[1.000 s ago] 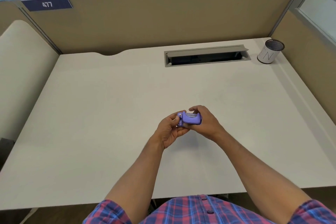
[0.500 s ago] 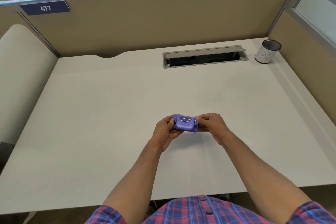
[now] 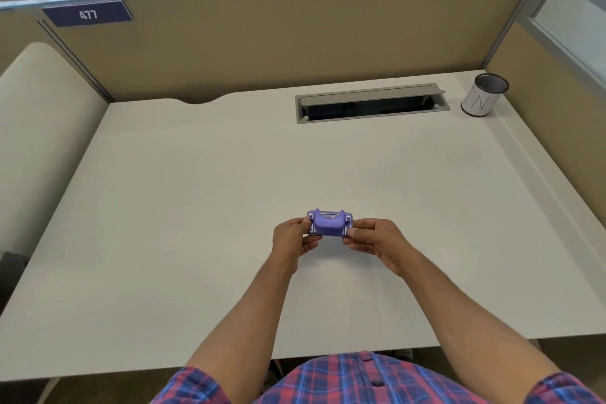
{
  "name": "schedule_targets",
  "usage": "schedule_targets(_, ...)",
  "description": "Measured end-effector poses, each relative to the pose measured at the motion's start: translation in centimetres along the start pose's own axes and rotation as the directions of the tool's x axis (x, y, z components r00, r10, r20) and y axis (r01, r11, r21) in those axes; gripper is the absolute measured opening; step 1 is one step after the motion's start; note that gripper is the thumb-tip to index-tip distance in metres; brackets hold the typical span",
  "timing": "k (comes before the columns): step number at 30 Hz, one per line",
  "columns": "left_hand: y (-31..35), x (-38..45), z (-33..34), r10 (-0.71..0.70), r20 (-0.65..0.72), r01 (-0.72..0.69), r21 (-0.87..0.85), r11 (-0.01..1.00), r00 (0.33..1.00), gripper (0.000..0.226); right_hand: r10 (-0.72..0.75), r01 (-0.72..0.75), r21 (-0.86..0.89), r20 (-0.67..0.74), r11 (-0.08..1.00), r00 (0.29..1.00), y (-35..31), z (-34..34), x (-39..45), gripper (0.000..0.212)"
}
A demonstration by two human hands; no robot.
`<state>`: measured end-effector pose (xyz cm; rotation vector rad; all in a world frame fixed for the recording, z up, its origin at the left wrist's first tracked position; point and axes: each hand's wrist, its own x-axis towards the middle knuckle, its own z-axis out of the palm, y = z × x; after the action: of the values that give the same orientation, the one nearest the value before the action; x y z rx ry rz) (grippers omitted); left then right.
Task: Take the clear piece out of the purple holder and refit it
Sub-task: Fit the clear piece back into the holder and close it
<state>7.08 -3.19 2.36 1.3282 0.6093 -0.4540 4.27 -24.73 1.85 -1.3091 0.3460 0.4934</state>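
Since half a second ago you have tipped the purple holder [image 3: 329, 225] so its humped top and the slot along its far edge face up, where its flat ridged face showed before. From the head view, you hold it between both hands above the bare middle of the white table [image 3: 196, 207], clear of the surface. Your left hand [image 3: 292, 241] pinches its left end between thumb and curled fingers; your right hand [image 3: 373, 241] pinches its right end the same way. Both hands are closed on it. Thin pale edges show along the holder's base, but whether that is the clear piece you cannot tell. A white cup [image 3: 483, 95] stands at the far right corner, just beside the open cable tray [image 3: 370, 104].
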Motion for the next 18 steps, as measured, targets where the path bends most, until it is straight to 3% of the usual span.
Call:
schedule_targets(7, -0.8, -0.7, 0.2, 0.058, -0.009, -0.056, 0.132, 0.990, 0.998, 0.011, -0.034, -0.001, -0.173, -0.202, 0.985, 0.979, 0.2, 0.6, 0.5, 0.016)
schedule_targets(18, -2.8, -1.3, -1.5, 0.143, -0.130, -0.042, 0.577, 0.816, 0.981, 0.019, 0.018, -0.140, -0.453, -0.263, 0.880, 0.965, 1.9, 1.7, 0.0, 0.014)
